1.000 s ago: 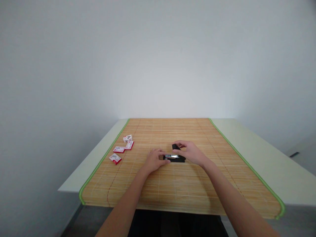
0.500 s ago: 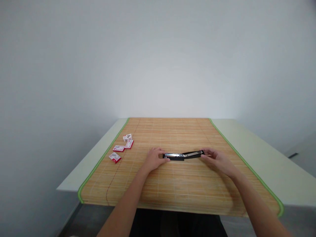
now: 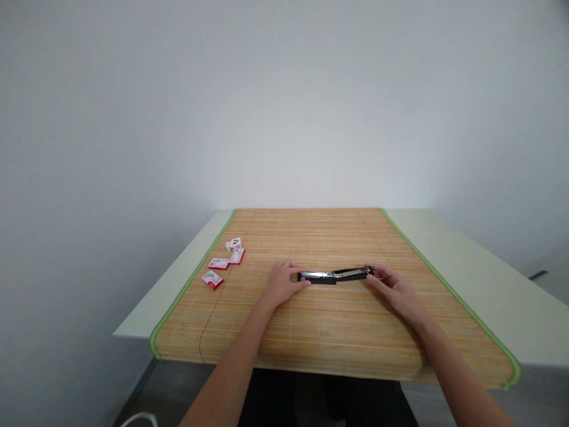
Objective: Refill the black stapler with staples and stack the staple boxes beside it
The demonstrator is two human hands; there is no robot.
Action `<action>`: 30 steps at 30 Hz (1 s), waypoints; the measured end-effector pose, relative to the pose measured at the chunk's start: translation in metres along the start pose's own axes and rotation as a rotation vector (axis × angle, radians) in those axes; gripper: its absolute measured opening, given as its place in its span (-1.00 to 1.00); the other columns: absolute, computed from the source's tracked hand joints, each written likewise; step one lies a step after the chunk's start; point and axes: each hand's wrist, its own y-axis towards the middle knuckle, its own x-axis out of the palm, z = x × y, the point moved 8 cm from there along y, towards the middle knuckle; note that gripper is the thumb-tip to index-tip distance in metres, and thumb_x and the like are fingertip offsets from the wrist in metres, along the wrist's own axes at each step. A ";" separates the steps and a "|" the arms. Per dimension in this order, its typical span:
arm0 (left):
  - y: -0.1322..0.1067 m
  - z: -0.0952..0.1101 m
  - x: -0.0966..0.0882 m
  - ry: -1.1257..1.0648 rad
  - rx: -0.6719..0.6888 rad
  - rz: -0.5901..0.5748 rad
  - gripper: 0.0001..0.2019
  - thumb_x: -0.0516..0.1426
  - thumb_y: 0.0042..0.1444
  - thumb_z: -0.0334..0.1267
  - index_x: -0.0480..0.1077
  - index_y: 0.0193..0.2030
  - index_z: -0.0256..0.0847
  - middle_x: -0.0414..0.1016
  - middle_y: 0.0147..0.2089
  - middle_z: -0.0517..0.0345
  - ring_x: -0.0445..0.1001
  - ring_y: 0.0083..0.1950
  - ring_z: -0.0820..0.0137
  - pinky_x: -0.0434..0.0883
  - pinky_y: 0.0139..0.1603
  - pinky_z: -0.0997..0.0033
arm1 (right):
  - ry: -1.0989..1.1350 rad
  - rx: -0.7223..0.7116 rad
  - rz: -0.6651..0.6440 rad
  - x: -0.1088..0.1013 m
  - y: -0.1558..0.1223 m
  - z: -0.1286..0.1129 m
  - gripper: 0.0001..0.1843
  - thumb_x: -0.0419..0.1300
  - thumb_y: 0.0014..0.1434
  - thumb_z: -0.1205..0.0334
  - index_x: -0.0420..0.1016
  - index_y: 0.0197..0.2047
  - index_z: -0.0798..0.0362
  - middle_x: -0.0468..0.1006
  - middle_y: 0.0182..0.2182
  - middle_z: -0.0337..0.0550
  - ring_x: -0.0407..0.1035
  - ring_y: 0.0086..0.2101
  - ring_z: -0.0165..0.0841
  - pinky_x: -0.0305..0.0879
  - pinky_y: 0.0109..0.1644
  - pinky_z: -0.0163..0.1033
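Note:
A black stapler (image 3: 322, 281) with silver metal parts lies opened out wide on the bamboo mat, its two arms spread nearly in a line with the hinge near the middle. My left hand (image 3: 283, 283) grips its left end between thumb and fingers. At the other end, my right hand (image 3: 392, 289) pinches the tip of the right arm, which slants slightly upward. The fingertips of both hands cover the stapler's outer ends. Whether staples sit in the metal channel is too small to tell.
Several small red-and-white boxes (image 3: 219, 264) lie on the left of the mat, one of them a white box (image 3: 233, 244) at the back. The green-edged bamboo mat (image 3: 311, 332) covers the middle of a white table (image 3: 471, 261). A plain wall (image 3: 311, 107) stands behind.
The view has shifted slightly, so everything sits a little further right and higher. Both hands keep the same hold on the opened stapler.

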 end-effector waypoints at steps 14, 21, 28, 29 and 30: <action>-0.017 0.013 -0.008 0.040 0.044 0.058 -0.64 0.23 0.26 -0.05 0.49 0.19 0.11 0.50 0.16 0.15 0.36 0.18 0.17 0.28 0.23 0.14 | -0.045 -0.057 0.038 -0.004 0.001 0.005 -0.43 0.31 0.21 -0.22 0.52 0.19 -0.14 0.63 0.02 -0.09 0.51 -0.06 -0.13 0.40 0.17 0.08; -0.029 0.015 -0.011 -0.021 0.045 0.133 -0.59 0.20 0.28 -0.24 0.45 0.26 0.04 0.53 0.21 0.13 0.40 0.20 0.20 0.30 0.29 0.09 | -0.053 -0.055 0.015 -0.002 0.000 0.000 -0.39 0.27 0.23 -0.25 0.49 0.23 -0.12 0.62 0.05 -0.08 0.50 -0.04 -0.13 0.41 0.16 0.09; -0.056 -0.010 -0.053 0.197 -0.084 0.262 -0.65 0.11 0.32 -0.25 0.46 0.21 -0.04 0.53 0.16 0.07 0.41 0.19 0.18 0.31 0.28 0.10 | -0.031 -0.060 0.008 0.000 -0.003 -0.009 -0.34 0.31 0.21 -0.22 0.45 0.28 -0.11 0.61 0.05 -0.05 0.50 -0.03 -0.12 0.41 0.16 0.09; -0.058 -0.021 -0.068 0.267 -0.142 0.300 -0.67 0.10 0.33 -0.22 0.48 0.19 -0.04 0.52 0.15 0.05 0.40 0.19 0.15 0.30 0.28 0.07 | -0.037 -0.055 0.013 0.000 -0.004 -0.009 -0.33 0.33 0.20 -0.21 0.45 0.29 -0.12 0.61 0.05 -0.04 0.50 -0.03 -0.11 0.41 0.16 0.11; -0.060 -0.033 -0.084 0.336 -0.210 0.346 -0.68 0.09 0.33 -0.18 0.49 0.17 -0.05 0.50 0.15 0.02 0.38 0.20 0.12 0.27 0.29 0.04 | -0.043 -0.051 0.017 0.000 -0.004 -0.010 -0.32 0.33 0.19 -0.21 0.44 0.29 -0.12 0.61 0.06 -0.04 0.50 -0.02 -0.10 0.41 0.17 0.12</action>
